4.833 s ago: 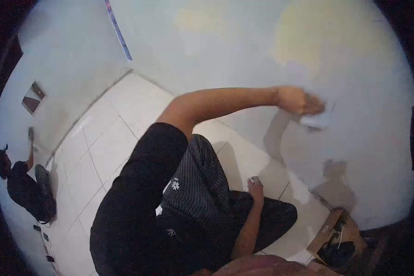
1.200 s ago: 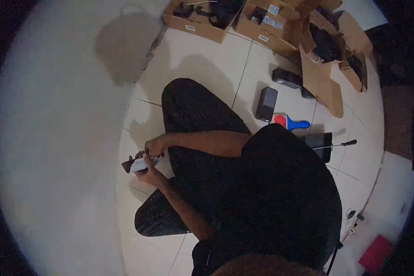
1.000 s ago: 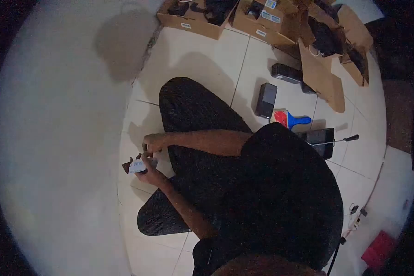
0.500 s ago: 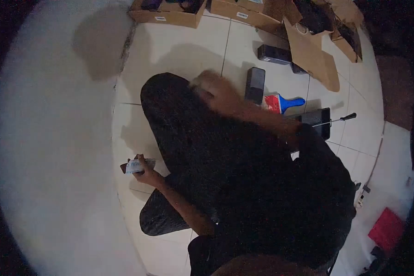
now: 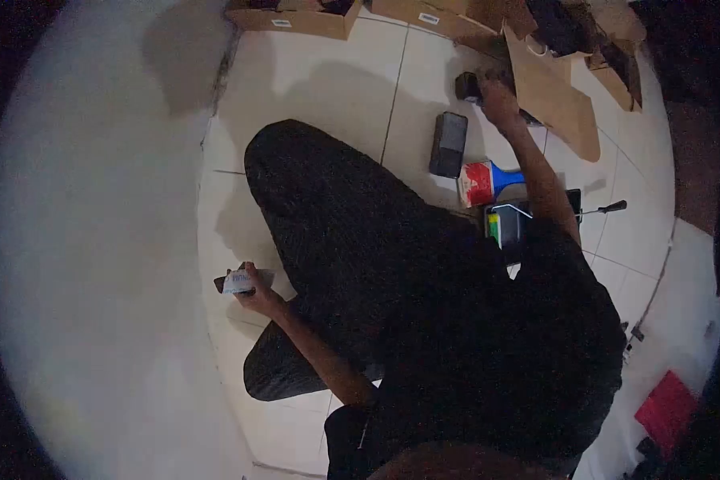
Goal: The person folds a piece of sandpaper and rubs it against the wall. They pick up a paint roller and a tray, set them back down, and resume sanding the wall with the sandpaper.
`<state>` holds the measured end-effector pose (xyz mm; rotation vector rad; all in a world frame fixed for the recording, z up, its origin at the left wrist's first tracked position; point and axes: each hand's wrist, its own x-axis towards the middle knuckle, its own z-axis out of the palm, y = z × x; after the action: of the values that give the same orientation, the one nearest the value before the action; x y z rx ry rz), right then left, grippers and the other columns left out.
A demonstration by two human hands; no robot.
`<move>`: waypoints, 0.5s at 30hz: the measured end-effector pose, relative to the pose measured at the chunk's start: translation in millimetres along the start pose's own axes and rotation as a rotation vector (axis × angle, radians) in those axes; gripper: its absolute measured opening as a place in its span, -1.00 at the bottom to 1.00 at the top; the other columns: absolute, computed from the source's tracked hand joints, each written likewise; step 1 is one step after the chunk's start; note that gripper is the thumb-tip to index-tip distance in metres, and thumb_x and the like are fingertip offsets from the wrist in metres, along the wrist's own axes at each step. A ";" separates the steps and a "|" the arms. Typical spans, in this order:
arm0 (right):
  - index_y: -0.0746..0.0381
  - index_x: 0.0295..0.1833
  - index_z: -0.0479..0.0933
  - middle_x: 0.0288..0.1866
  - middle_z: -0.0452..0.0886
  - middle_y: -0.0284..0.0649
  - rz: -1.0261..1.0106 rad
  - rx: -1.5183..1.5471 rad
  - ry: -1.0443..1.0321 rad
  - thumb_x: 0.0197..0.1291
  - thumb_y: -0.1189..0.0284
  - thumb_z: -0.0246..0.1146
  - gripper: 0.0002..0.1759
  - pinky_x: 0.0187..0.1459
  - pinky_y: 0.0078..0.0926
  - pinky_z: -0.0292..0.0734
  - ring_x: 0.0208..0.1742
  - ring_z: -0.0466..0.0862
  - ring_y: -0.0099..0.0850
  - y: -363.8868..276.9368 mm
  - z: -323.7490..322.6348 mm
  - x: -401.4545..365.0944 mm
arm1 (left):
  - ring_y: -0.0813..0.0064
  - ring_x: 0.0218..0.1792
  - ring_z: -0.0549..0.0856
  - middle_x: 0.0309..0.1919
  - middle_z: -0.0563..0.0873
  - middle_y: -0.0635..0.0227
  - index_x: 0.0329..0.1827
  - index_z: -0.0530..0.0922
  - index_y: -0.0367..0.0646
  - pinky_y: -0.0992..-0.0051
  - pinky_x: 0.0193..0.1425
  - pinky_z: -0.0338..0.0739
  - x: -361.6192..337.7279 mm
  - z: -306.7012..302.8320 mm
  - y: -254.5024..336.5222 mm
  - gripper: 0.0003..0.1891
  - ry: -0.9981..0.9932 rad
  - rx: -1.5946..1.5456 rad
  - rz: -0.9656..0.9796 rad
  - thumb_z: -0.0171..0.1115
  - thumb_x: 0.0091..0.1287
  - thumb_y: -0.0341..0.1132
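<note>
At the lower left, my left hand (image 5: 256, 293) is closed around a dark flat object with a white printed label (image 5: 238, 281), held above the tiles beside my knee. My right hand (image 5: 499, 98) reaches to the upper right, its fingers over a black box-shaped item (image 5: 468, 86) on the floor; how firmly they grip it is hard to see. A second dark box-shaped item (image 5: 449, 144) lies just below it. Nearer my lap is a paintbrush (image 5: 478, 183) with a blue handle and red-and-white cover.
Open cardboard boxes (image 5: 312, 24) line the top edge, and a cardboard flap (image 5: 554, 104) juts down near my right hand. A dark tray (image 5: 514, 240) with a roller frame (image 5: 614, 206) lies under my right forearm. Red cloth (image 5: 667, 412) is at the lower right.
My right hand has moved from beside my knee up and right to the black item. The view has shifted slightly. My left hand still holds the labelled object.
</note>
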<state>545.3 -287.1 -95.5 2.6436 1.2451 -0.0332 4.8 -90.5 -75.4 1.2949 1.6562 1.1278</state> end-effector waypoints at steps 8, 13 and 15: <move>0.32 0.45 0.11 0.26 0.35 0.30 0.149 0.515 -0.083 0.11 0.42 0.32 -0.18 0.24 0.00 0.39 0.26 0.44 0.12 3.7 -5.6 35.9 | 0.37 -0.13 0.66 -0.14 0.68 0.14 0.00 0.54 -0.37 0.36 -0.05 0.60 0.1 0.1 17.7 -0.54 -0.037 0.027 -0.008 0.42 0.26 -0.15; 0.33 0.46 0.10 0.28 0.33 0.30 -0.096 0.099 0.226 0.14 0.40 0.30 -0.18 0.33 -0.02 0.31 0.34 0.35 0.12 -1.2 -2.4 64.6 | 0.37 -0.14 0.66 -0.14 0.68 0.14 -0.01 0.54 -0.38 0.35 -0.07 0.61 3.5 -0.4 5.6 -0.55 0.006 0.005 -0.090 0.41 0.26 -0.17; 0.33 0.45 0.12 0.29 0.33 0.30 -0.090 -0.004 0.151 0.14 0.40 0.29 -0.21 0.36 -0.03 0.28 0.36 0.33 0.12 0.4 1.9 72.8 | 0.36 -0.15 0.67 -0.13 0.68 0.13 0.00 0.53 -0.39 0.35 -0.06 0.61 2.6 -0.9 9.8 -0.55 -0.030 0.065 -0.021 0.40 0.27 -0.17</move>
<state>592.3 -232.5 -105.5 2.6262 1.4092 0.1580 6.6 -87.1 -66.0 1.3256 1.6931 1.0449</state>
